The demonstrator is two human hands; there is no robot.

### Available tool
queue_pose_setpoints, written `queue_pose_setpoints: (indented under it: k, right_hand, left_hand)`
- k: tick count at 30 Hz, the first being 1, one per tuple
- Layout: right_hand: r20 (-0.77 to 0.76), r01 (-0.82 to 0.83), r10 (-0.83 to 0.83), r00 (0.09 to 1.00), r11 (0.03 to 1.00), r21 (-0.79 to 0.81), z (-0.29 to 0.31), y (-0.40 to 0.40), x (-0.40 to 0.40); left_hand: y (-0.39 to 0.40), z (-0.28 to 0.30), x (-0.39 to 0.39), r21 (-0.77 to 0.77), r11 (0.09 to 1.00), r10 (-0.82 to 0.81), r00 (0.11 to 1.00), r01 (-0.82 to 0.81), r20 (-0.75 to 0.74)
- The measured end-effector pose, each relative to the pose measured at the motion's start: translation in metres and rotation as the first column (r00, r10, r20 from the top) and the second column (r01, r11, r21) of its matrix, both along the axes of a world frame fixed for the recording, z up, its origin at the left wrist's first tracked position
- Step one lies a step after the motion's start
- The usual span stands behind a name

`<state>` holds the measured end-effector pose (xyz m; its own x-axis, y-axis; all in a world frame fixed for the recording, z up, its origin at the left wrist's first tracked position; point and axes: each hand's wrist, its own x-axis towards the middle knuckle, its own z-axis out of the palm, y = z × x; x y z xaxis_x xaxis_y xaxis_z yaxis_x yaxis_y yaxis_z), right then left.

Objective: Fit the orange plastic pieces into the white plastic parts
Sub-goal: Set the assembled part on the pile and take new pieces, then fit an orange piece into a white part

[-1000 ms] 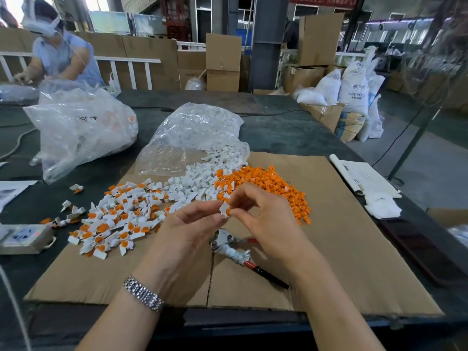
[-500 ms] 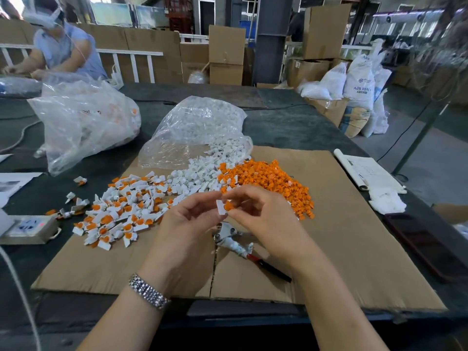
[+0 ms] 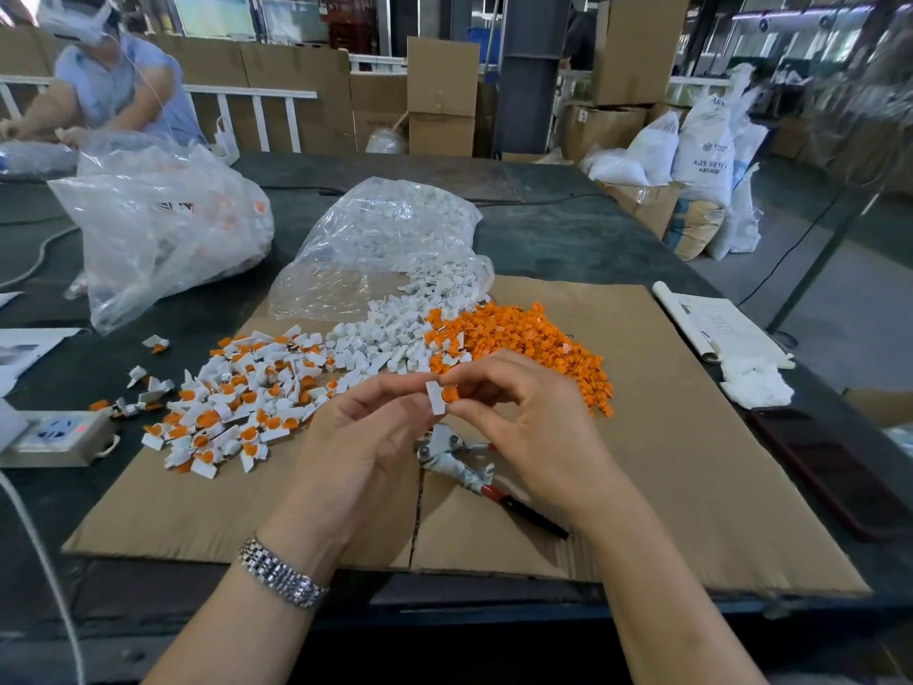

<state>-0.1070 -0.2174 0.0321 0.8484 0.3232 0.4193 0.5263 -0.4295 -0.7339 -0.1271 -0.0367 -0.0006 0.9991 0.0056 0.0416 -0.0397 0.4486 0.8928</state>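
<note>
My left hand (image 3: 365, 432) pinches a small white plastic part (image 3: 435, 398) above the cardboard sheet (image 3: 691, 437). My right hand (image 3: 528, 412) pinches an orange piece (image 3: 449, 394) against that white part's right side. Behind my hands lie three heaps: loose orange pieces (image 3: 523, 338) at the right, plain white parts (image 3: 380, 343) in the middle, and white parts with orange pieces in them (image 3: 242, 398) at the left.
Pliers with red-black handles (image 3: 474, 472) lie on the cardboard under my hands. Two clear plastic bags (image 3: 375, 234) (image 3: 158, 224) sit behind the heaps. A power strip (image 3: 54, 437) is at the left, papers (image 3: 716, 323) and a dark phone (image 3: 830, 467) at the right. Another person works at the far left.
The white part has turned between my fingers, and its long flat face shows upright. The orange piece stays pressed at its right side. Both hands remain in place.
</note>
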Motion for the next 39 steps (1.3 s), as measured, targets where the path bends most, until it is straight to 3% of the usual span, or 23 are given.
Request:
queue_pose_setpoints:
  k: [6,12,17,26,39]
  right_hand:
    - [0.125,-0.004,0.015,0.992,0.996,-0.087,0.002,0.007,-0.004]
    - [0.103,-0.016,0.022,0.994,0.998,-0.057,-0.002,0.005,-0.006]
    - [0.111,-0.024,0.028,0.993,0.999,-0.04,-0.007,0.002,-0.005]
    - [0.063,-0.064,0.063,0.996,0.998,0.008,-0.008,0.0,-0.006]
    - [0.067,-0.075,0.076,0.995,0.997,-0.017,-0.007,-0.002,-0.004]
  left_hand:
    - [-0.006,0.006,-0.003,-0.067,0.998,0.014,0.999,-0.017,-0.039]
    - [-0.002,0.006,-0.003,-0.089,0.996,-0.034,0.991,0.023,-0.127]
    - [0.0,0.01,-0.006,0.036,0.999,-0.002,0.981,0.009,-0.194]
    - [0.002,0.016,-0.006,0.067,0.998,0.018,0.968,-0.001,-0.251]
    - [0.011,0.019,-0.007,-0.034,0.997,-0.078,0.946,0.071,-0.315]
